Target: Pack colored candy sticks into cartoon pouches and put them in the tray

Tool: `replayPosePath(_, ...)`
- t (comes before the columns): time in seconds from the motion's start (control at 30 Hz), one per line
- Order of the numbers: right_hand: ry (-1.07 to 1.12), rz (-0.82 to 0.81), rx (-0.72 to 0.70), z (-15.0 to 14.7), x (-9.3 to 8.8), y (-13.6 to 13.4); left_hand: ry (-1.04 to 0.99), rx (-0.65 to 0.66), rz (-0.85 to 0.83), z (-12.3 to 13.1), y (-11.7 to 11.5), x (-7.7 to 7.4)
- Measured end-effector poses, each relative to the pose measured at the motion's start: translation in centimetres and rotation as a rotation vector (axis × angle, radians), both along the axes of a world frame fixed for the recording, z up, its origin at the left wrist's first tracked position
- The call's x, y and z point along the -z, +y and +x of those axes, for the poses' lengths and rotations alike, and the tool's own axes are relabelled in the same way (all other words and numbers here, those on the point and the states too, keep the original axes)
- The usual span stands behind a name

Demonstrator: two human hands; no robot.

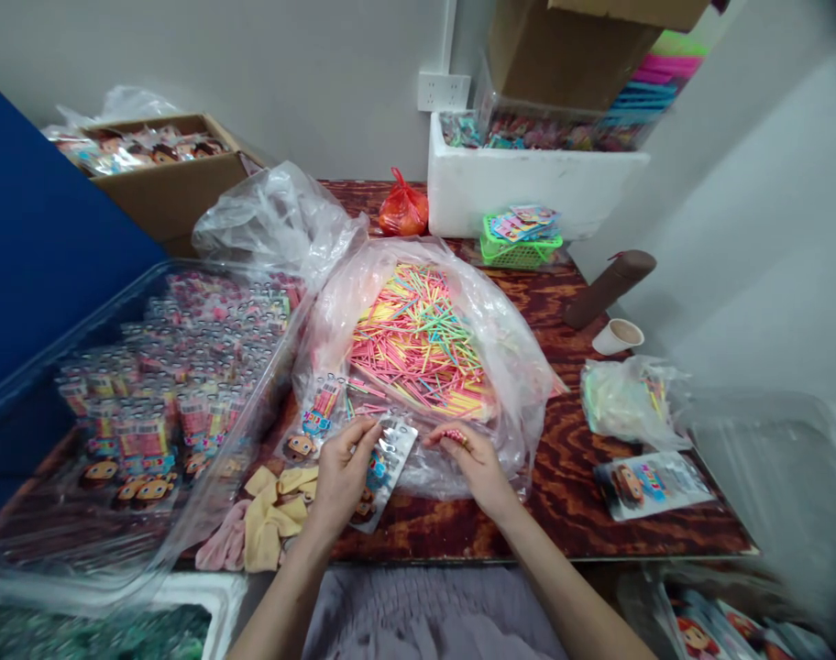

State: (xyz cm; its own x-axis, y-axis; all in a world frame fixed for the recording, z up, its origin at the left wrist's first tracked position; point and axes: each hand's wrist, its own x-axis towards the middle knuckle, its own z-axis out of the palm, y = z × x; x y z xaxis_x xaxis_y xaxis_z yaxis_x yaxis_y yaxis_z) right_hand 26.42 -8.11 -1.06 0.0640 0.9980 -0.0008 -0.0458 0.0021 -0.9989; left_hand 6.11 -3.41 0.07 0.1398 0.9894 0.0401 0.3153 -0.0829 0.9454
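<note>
The left hand (344, 472) is pinching a pouch (396, 458), seemingly steadying it; the right hand (479, 466) is gripping sticks (456, 436) (ends showing). An open bag (511, 362) is lying ahead, likely for reach.

Soft, even light fills the centre; glare whitens the plastic bag (518, 357). Shadow bands the wall (741, 165) at two o'clock; edges blur and stretch, notably around four and eight.

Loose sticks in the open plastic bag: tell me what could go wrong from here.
The right hand pinches a small bunch of pink sticks, which might slip and scatter. The plastic bag lies wide open, so a bump could spill the loose sticks onto the table.
</note>
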Motion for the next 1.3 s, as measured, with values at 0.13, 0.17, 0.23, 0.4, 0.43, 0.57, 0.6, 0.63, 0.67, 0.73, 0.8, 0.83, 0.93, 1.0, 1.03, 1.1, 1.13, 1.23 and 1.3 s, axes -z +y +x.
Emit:
replayPosePath(0.13,0.252,-0.029,0.150,0.3,-1.1,1.4,-0.063,0.056,-0.009,0.9,-0.7,-0.2)
replayPosePath(0.17,0.367,-0.028,0.191,0.3,-1.8,2.0,-0.081,0.069,-0.023,1.1,-0.8,-0.2)
replayPosePath(0.23,0.569,-0.017,0.220,0.0,-3.4,3.2,-0.118,0.085,-0.052,1.6,-1.0,-0.2)
replayPosePath(0.4,0.712,-0.072,0.131,-2.0,-6.0,5.0,-0.187,0.086,-0.128,2.3,-1.2,0.2)
replayPosePath(0.43,0.706,-0.095,0.120,-2.4,-5.9,5.0,-0.206,0.081,-0.151,2.3,-1.2,0.4)
replayPosePath(0.57,0.691,-0.155,0.124,-3.2,-4.9,4.3,-0.314,0.019,-0.261,2.4,-1.5,1.4)
replayPosePath(0.6,0.696,-0.159,0.138,-3.2,-4.7,4.1,-0.341,0.004,-0.283,2.4,-1.5,1.6)
replayPosePath(0.63,0.705,-0.161,0.157,-3.1,-4.4,3.9,-0.362,-0.007,-0.301,2.4,-1.6,1.8)
replayPosePath(0.67,0.715,-0.162,0.176,-2.9,-4.3,3.7,-0.377,-0.013,-0.313,2.5,-1.7,2.0)
replayPosePath(0.73,0.734,-0.176,0.204,-2.7,-4.1,3.5,-0.387,-0.010,-0.318,2.5,-1.9,2.1)
replayPosePath(0.8,0.736,-0.197,0.230,-2.6,-4.2,3.3,-0.375,0.008,-0.304,2.5,-2.0,2.1)
replayPosePath(0.83,0.721,-0.204,0.245,-2.7,-4.3,3.1,-0.365,0.019,-0.292,2.6,-2.0,2.0)
replayPosePath(0.93,0.611,-0.186,0.272,-3.2,-4.8,2.6,-0.332,0.055,-0.244,2.5,-2.1,1.5)
replayPosePath(1.0,0.511,-0.162,0.221,-3.6,-5.2,2.2,-0.321,0.072,-0.217,2.5,-2.0,1.2)
replayPosePath(1.03,0.456,-0.144,0.182,-3.8,-5.4,2.0,-0.320,0.077,-0.208,2.4,-2.0,1.1)
replayPosePath(1.1,0.330,-0.095,0.095,-3.9,-5.6,1.8,-0.327,0.076,-0.202,2.4,-2.0,0.8)
replayPosePath(1.13,0.259,-0.073,0.053,-3.8,-5.7,1.7,-0.336,0.073,-0.204,2.4,-2.0,0.8)
replayPosePath(1.23,0.062,-0.068,-0.082,-3.0,-6.0,1.4,-0.378,0.055,-0.216,2.3,-2.0,0.8)
replayPosePath(1.3,-0.037,-0.094,-0.137,-2.3,-6.2,1.2,-0.414,0.042,-0.233,2.2,-2.0,1.0)
